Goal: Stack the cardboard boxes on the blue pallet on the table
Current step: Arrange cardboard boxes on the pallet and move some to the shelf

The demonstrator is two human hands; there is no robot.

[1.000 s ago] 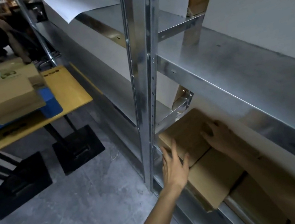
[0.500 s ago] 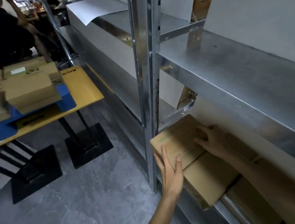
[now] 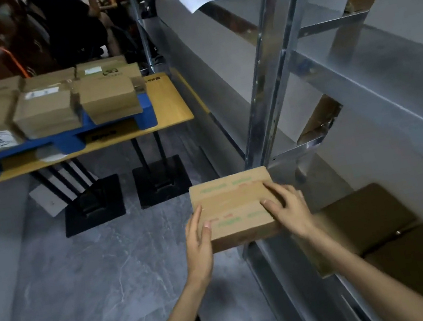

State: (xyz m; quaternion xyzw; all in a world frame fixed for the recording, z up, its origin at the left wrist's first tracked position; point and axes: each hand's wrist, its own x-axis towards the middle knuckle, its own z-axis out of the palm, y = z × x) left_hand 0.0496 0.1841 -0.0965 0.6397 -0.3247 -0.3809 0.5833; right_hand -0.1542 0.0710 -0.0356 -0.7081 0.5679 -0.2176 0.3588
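A flat cardboard box point(image 3: 232, 204) with green and red print is held in the air in front of the metal rack, above the grey floor. My left hand point(image 3: 198, 244) grips its left edge with the thumb on top. My right hand point(image 3: 290, 211) holds its right side, fingers lying over the top. To the far left, the blue pallet point(image 3: 65, 142) sits on a wooden table point(image 3: 166, 100) and carries several cardboard boxes point(image 3: 46, 113) packed side by side.
A metal rack upright point(image 3: 263, 94) stands just behind the held box, with shelves running along the right. More brown boxes point(image 3: 379, 221) lie on the low shelf. Black table bases point(image 3: 160, 180) stand on the floor. A seated person point(image 3: 67, 24) is beyond the table.
The box has come out of the low shelf and now hangs over the floor in both hands. The view has swung left, bringing the pallet and table further into view.
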